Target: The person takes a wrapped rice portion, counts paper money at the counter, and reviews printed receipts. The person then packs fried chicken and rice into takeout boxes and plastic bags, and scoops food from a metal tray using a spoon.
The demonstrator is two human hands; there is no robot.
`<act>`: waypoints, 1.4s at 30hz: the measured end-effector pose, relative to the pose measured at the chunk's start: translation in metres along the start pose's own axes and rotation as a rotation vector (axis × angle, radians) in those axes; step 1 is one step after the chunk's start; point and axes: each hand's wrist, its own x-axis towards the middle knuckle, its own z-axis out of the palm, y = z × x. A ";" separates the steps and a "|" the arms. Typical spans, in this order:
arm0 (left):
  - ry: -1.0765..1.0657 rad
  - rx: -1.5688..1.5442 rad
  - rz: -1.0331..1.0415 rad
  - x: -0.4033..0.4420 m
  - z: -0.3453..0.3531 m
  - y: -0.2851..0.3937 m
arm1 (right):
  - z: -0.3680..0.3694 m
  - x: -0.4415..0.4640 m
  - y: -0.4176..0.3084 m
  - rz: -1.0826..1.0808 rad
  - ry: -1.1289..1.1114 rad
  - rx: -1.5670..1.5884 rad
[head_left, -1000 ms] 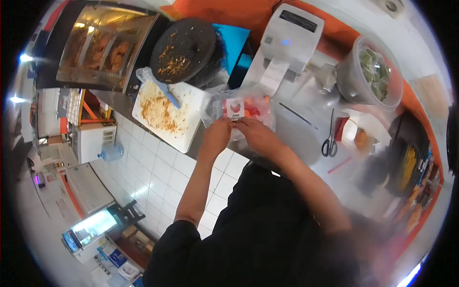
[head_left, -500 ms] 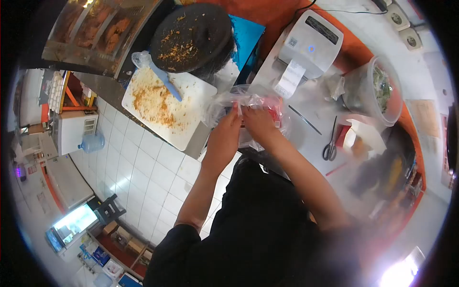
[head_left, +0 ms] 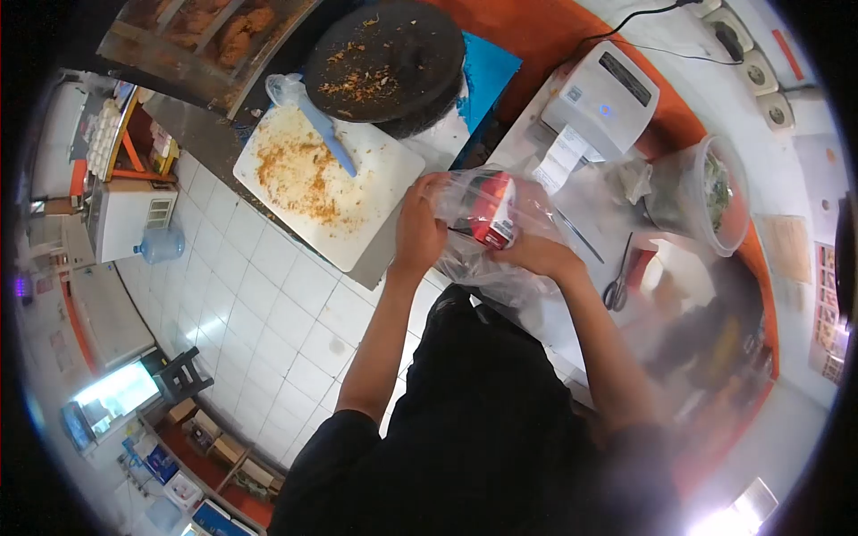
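A clear plastic bag (head_left: pixel 527 192) is spread between my hands, with a red and white box (head_left: pixel 492 210) showing through it. My left hand (head_left: pixel 419 228) is closed on the bag's left side, its fingers partly hidden by the film. At the lower right of the box, my right hand (head_left: pixel 541 255) is closed on the bag; its fingertips are partly covered, and I cannot tell whether they also grip the box. Just left of the bag lies a white cutting board (head_left: pixel 375 156) strewn with brown crumbs, a blue-handled knife (head_left: pixel 331 143) across it.
A round dark block (head_left: pixel 384 62) with crumbs stands behind the board. At the back right are a receipt printer (head_left: pixel 608 94) with paper out and a plastic tub (head_left: pixel 728 196) of greens. Scissors (head_left: pixel 617 286), a thin metal stick (head_left: pixel 581 237) and an opened white box (head_left: pixel 679 277) lie to the right.
My hands have moved apart, the left one leftward and the right one rightward and down. The bag is spread wider, and the red and white box shows more clearly. The head view has shifted slightly.
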 end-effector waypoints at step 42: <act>-0.423 0.102 -0.045 -0.162 -0.080 0.099 | -0.043 -0.205 0.099 0.082 0.616 0.406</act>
